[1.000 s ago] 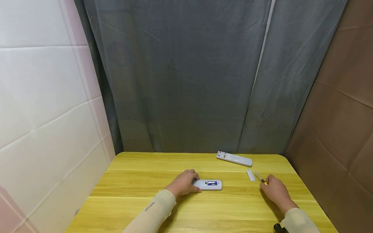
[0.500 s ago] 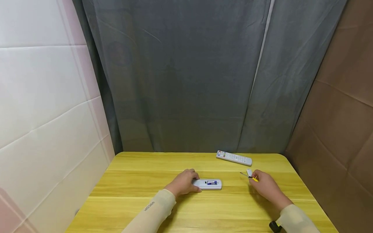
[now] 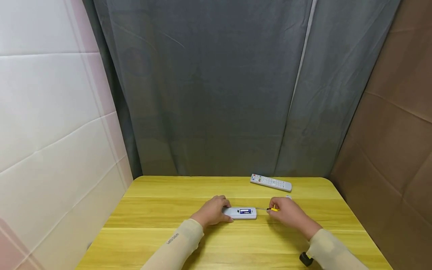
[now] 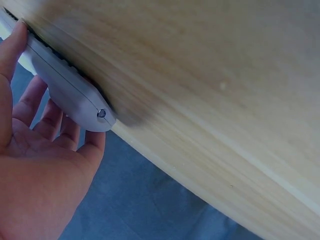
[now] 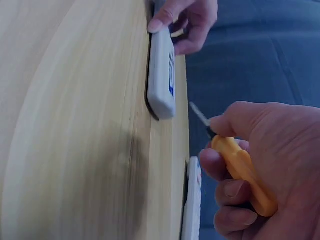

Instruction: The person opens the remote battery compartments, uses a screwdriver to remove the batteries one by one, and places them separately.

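A person is sitting at a yellow wooden table (image 3: 162, 217), both sleeved arms reaching in from the bottom of the frame. The left hand (image 3: 212, 212) is resting just left of centre, its fingers curling around one end of a grey remote control (image 3: 241, 213) lying back-up on the table — its battery compartment is open, showing a blue-labelled battery (image 3: 245, 212). The right hand (image 3: 288, 213) is sitting just right of the remote, fingers wrapped tightly around the yellow handle of a small screwdriver (image 5: 243, 171), whose thin metal shaft is pointing toward the remote's near end without quite touching it. Behind the right hand, a small white battery cover (image 3: 288, 196) is peeking out. Farther back, right of centre, a white remote control (image 3: 271, 183) with coloured buttons is lying near the table's far edge, in front of a grey curtain (image 3: 216, 93).
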